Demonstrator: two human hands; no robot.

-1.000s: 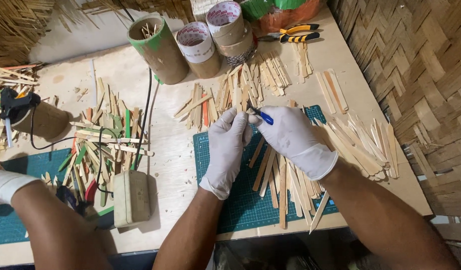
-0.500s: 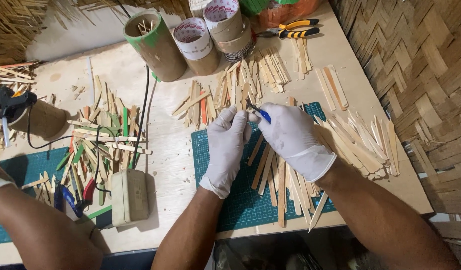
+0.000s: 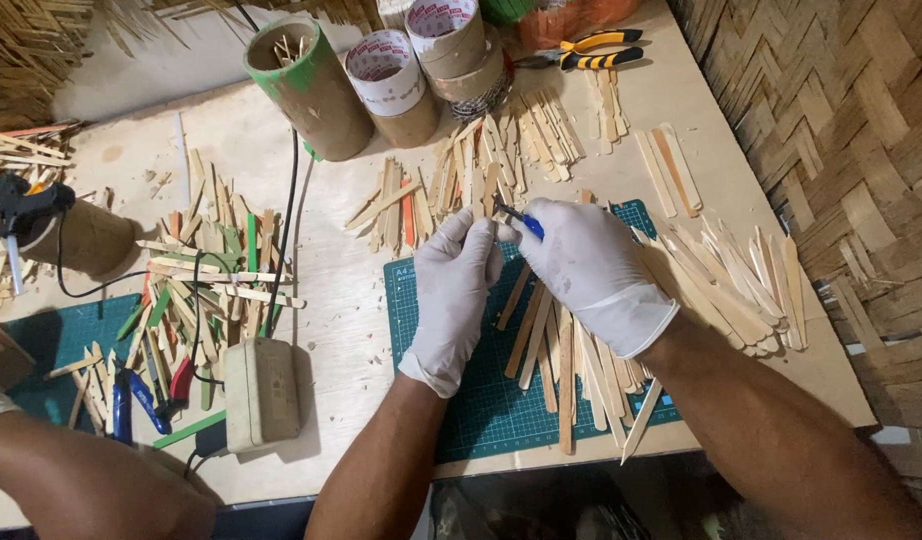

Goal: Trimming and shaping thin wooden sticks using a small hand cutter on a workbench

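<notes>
Both my hands wear white gloves over a green cutting mat [image 3: 481,410]. My right hand [image 3: 586,265] grips a small blue-handled cutting tool [image 3: 521,220], its tip pointing up-left. My left hand [image 3: 456,290] lies flat beside it, fingertips pressed near the tool's tip on a wooden stick that is mostly hidden. Several loose wooden sticks [image 3: 566,370] lie on the mat under and below my right hand.
Cardboard tubes [image 3: 311,90] and tape rolls [image 3: 386,80] stand at the back, pliers [image 3: 591,50] behind them. Stick piles lie at right [image 3: 731,280] and left [image 3: 211,270]. A beige box [image 3: 261,390], a glue gun [image 3: 21,205] and another person's arm [image 3: 81,480] are at left.
My hands stay nearly in place on the mat. The other person's arm at left has dropped lower toward the table's front edge.
</notes>
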